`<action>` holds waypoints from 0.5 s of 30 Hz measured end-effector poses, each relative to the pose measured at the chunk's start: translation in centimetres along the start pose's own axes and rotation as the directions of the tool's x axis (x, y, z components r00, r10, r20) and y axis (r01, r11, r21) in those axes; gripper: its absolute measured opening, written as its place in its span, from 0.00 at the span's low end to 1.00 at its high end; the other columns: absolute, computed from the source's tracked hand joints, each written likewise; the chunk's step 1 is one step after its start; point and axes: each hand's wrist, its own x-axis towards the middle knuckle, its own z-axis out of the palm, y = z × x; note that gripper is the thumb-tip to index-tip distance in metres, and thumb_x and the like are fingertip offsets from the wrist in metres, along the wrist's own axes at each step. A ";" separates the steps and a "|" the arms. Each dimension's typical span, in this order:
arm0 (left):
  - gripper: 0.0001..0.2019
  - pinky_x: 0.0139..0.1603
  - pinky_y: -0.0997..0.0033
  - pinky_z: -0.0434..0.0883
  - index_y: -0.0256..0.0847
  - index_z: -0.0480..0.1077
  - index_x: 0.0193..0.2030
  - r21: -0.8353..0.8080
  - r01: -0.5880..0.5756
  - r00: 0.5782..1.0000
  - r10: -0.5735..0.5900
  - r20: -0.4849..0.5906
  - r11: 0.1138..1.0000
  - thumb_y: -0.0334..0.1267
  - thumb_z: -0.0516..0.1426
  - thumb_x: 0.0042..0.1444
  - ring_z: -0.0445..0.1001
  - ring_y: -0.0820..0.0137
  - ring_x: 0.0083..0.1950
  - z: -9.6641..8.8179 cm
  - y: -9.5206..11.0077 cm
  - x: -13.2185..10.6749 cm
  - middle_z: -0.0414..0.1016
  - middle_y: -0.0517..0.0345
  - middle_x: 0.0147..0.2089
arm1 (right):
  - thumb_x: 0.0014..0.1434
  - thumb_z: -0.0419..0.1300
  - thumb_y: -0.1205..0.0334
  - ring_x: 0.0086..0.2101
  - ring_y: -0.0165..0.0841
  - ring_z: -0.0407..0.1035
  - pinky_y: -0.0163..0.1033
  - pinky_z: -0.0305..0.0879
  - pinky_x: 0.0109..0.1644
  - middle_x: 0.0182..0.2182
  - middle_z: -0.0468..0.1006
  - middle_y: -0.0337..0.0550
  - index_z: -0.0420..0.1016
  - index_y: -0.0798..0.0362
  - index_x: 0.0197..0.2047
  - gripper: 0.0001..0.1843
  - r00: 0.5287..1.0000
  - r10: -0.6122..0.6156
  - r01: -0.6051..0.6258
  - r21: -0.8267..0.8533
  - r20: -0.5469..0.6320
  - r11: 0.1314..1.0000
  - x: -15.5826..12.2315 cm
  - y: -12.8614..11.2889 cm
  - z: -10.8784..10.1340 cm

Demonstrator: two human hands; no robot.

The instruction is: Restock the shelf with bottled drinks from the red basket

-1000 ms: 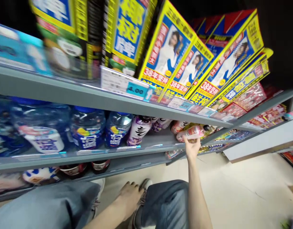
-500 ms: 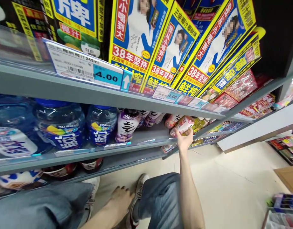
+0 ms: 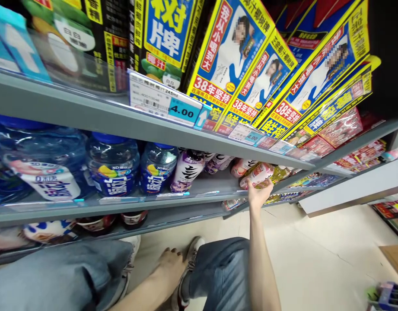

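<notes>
My right hand [image 3: 259, 193] reaches to the lower drinks shelf, with thumb and fingers closed around a pink-labelled bottle [image 3: 261, 173]. That bottle leans at the shelf's front, and a similar pink bottle [image 3: 241, 167] stands just to its left. Between my knees hangs my left hand [image 3: 172, 264], back upward, beside my shoe. Its fingers point down, look loosely apart and are partly hidden; nothing shows in them. Left of the pink bottles are purple-and-white bottles [image 3: 187, 171] and blue-capped drink bottles [image 3: 113, 168].
Above, an upper shelf [image 3: 98, 106] holds yellow, blue and black coconut-drink cartons [image 3: 224, 60] and price tags [image 3: 164, 101]. Under the drinks, a bottom shelf holds dark bottles [image 3: 134, 219]. My jeans-clad knees [image 3: 221, 272] are close to the shelving. A cardboard piece [image 3: 395, 259] lies at right.
The view has shifted left, so the shelves appear further right. My right hand stays on the pink-labelled bottle, which remains at about the same place on the shelf. My left hand still hangs down.
</notes>
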 end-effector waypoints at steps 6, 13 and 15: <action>0.24 0.63 0.49 0.70 0.35 0.74 0.64 0.026 0.003 0.999 -0.004 0.039 1.000 0.32 0.61 0.60 0.77 0.47 0.62 0.7 0.0 0.4 0.79 0.32 0.58 | 0.43 0.74 0.46 0.37 0.35 0.71 0.48 0.72 0.50 0.45 0.72 0.46 0.60 0.54 0.55 0.43 1.000 -0.010 0.010 0.016 -0.002 1.000 0.1 0.5 0.1; 0.19 0.56 0.51 0.72 0.37 0.78 0.56 -0.007 -0.026 0.999 0.026 -0.018 1.000 0.35 0.65 0.57 0.80 0.47 0.56 2.5 0.3 1.3 0.82 0.34 0.52 | 0.50 0.69 0.43 0.33 0.34 0.67 0.45 0.72 0.43 0.41 0.68 0.43 0.56 0.48 0.46 0.32 0.997 -0.069 0.074 0.100 -0.044 0.992 -0.4 -0.9 -1.8; 0.16 0.53 0.50 0.73 0.37 0.79 0.52 -0.046 -0.012 1.000 0.011 -0.029 0.999 0.33 0.65 0.57 0.81 0.46 0.54 3.1 0.4 1.8 0.83 0.36 0.49 | 0.55 0.65 0.43 0.33 0.36 0.67 0.45 0.72 0.41 0.37 0.68 0.41 0.57 0.46 0.41 0.24 0.987 -0.140 0.149 0.122 -0.076 0.981 -1.7 -1.8 -2.8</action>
